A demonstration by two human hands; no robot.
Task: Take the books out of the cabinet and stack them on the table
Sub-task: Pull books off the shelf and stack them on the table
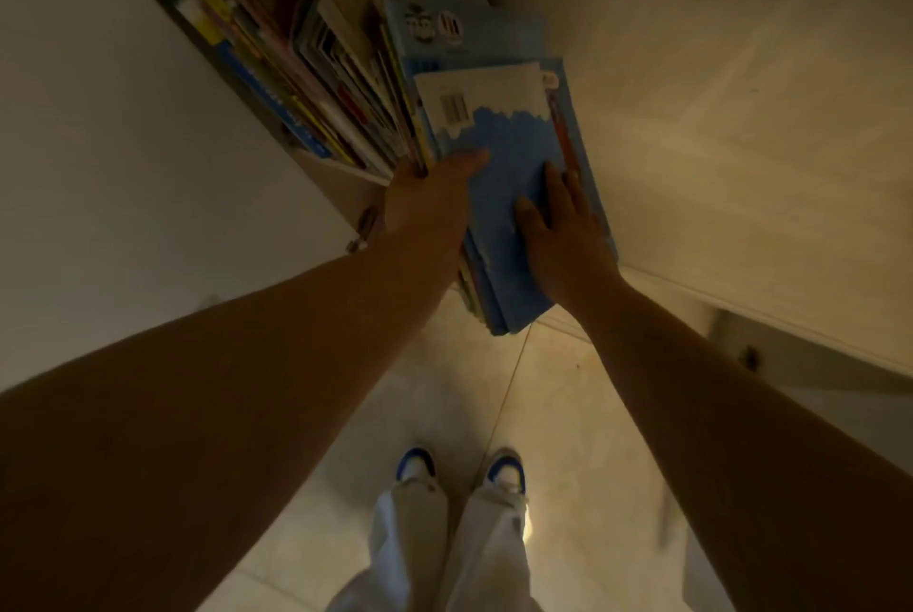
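A bunch of thin blue books [499, 137] sticks partway out of the cabinet shelf [346, 169], their lower ends hanging over the floor. My left hand [425, 201] clasps the bunch from its left side, thumb on the blue cover, fingers hidden behind. Flat against the right side of the front cover presses my right hand [563, 226], fingers spread. Several more books [306, 68] stand tilted in a row on the shelf to the left. The table is out of view.
A white cabinet door [123, 142] stands open on the left. A pale cabinet wall [741, 117] rises on the right. Below are the tiled floor [568, 438] and my feet in white and blue shoes [504, 468].
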